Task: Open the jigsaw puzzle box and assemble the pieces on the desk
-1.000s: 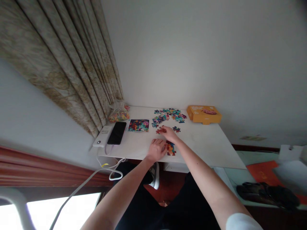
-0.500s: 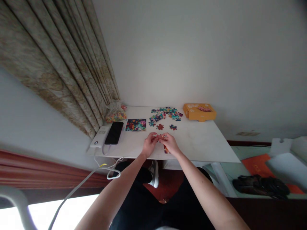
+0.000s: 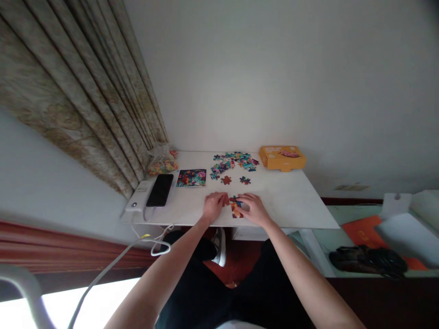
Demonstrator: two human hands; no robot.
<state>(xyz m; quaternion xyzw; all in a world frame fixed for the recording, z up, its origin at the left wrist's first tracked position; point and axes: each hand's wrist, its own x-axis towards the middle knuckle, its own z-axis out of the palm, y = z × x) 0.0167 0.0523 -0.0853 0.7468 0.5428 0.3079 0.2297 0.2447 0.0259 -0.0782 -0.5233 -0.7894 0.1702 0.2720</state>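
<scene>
On the white table, my left hand has its fingers closed on a reddish-brown puzzle piece. Just to the right lie a few joined colourful pieces, close to that brown piece. My right hand rests at their right side, fingers apart and touching their edge. Beyond the hands lie a loose brown piece and a dark multicoloured piece. Farther back is a spread of many pieces. A colourful picture card lies to the left of them.
A black phone lies beside a white box with cables at the table's left. Behind it sits a clear bag of small pieces. A yellow box stands at the back right. Curtains hang at the left.
My hands have moved apart. The brown piece they both held is now at my left hand on the table, and my right hand has shifted right to the joined pieces. The view has shifted slightly.
</scene>
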